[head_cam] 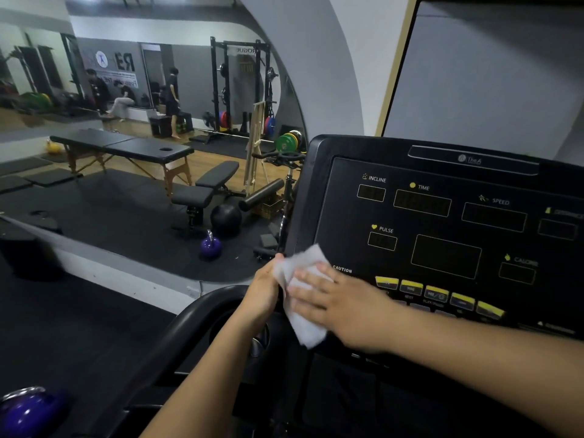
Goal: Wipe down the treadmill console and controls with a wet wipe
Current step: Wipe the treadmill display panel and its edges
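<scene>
The black treadmill console (pixel 442 216) fills the right half of the view, with dark displays and a row of yellow buttons (pixel 436 292) low on its face. A white wet wipe (pixel 308 324) lies against the console's lower left corner. My right hand (pixel 341 308) presses flat on the wipe with straight fingers. My left hand (pixel 264 287) grips the wipe's left edge beside the console's side.
The curved black handrail (pixel 189 324) runs below my left hand. A wall mirror to the left reflects a massage table (pixel 126 147), a bench, a purple kettlebell (pixel 210 245), a rack and several people. Another purple kettlebell (pixel 25 409) sits at the bottom left.
</scene>
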{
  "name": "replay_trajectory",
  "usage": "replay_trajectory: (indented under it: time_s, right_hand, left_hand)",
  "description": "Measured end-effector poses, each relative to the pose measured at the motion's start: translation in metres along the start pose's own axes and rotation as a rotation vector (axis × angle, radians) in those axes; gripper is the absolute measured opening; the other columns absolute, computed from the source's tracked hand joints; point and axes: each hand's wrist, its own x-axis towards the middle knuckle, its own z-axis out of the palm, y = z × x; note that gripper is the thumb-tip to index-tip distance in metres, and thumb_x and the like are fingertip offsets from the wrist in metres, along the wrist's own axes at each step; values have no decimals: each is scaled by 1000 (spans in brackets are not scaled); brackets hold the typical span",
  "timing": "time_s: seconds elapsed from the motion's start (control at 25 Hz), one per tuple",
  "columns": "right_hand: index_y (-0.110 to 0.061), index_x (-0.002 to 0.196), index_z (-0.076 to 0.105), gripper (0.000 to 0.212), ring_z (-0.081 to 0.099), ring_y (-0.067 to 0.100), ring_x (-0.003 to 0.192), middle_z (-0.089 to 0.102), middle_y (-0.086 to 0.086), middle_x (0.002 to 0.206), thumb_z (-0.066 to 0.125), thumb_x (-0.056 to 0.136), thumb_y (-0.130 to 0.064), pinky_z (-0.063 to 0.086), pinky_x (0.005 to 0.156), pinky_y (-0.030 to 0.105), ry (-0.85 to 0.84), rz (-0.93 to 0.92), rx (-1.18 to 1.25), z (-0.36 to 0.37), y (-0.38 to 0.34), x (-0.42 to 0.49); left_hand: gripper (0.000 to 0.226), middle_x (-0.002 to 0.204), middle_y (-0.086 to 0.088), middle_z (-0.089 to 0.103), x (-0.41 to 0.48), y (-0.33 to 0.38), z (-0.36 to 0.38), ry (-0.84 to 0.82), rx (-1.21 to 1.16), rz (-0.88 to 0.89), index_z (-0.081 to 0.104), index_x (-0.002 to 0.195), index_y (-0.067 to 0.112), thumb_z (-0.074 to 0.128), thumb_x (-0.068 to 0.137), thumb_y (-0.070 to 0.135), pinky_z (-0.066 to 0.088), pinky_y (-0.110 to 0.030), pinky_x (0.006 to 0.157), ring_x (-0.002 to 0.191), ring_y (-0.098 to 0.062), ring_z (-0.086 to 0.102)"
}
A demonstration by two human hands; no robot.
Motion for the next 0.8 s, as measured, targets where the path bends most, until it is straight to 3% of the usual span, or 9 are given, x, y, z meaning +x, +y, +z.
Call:
replay_trajectory:
  time_s: [0.08,0.2,0.28,0.36,0.44,0.56,0.64,0.72,0.8]
  right_hand:
    - [-19,154,11,67,-10,32,147,-2,7,162,42,96,-28,-26,108,45,-14,-34,-45,-7,15,0]
    - [-17,155,4,72,-4,33,148,-4,11,162,44,95,-22,-7,117,45,113,269,-130,-41,97,20]
    - [-19,155,8,63,-1,30,148,0,8,162,37,99,-24,-1,118,44,166,492,-83,-70,150,26]
    - [-20,154,9,58,0,29,148,2,8,162,31,101,-29,0,118,46,172,591,-34,-80,158,29]
    - [-18,154,6,64,-3,33,148,-1,11,162,35,98,-31,-1,118,50,129,541,-84,-65,131,30]
    - [-15,154,6,70,-6,37,147,-4,14,161,40,94,-30,-12,114,53,77,258,-59,-23,52,15]
    - [-17,154,16,66,-2,36,147,4,12,161,42,95,-31,-13,112,52,20,85,-57,-6,11,-1]
    - [-18,152,25,61,8,33,147,13,9,161,42,97,-36,-9,113,50,-3,76,-96,-9,10,-6]
    - [-19,154,17,60,4,32,148,7,9,161,35,100,-38,-9,115,46,70,218,-148,-26,49,5]
  left_hand:
    - [41,90,-1,77,0,2,0,19,0,-12,77,89,23,39,103,25,54,-19,65,88,-21,69]
    - [39,123,2,69,-1,1,0,2,47,21,67,122,22,35,105,38,46,-35,103,117,-14,61]
    - [40,118,8,71,-3,1,0,-9,48,27,69,116,26,34,105,41,43,-33,105,115,-8,62]
    - [38,114,12,72,-4,2,0,-22,56,36,70,110,31,33,105,41,46,-27,99,112,-5,63]
    - [37,111,15,73,-6,5,2,-18,51,51,70,109,31,34,106,38,48,-18,91,111,-4,64]
    - [37,112,7,73,-7,5,2,1,62,93,70,115,21,34,107,30,51,-21,88,107,-6,66]
    - [38,106,0,75,-7,3,1,-33,50,105,71,110,20,33,106,22,54,-21,75,98,-12,71]
    - [38,105,-1,75,-8,4,0,-50,51,108,71,110,20,33,106,23,54,-20,72,98,-15,71]
    - [38,107,3,75,-6,5,1,-21,85,129,71,109,20,33,107,30,52,-20,81,103,-11,69]
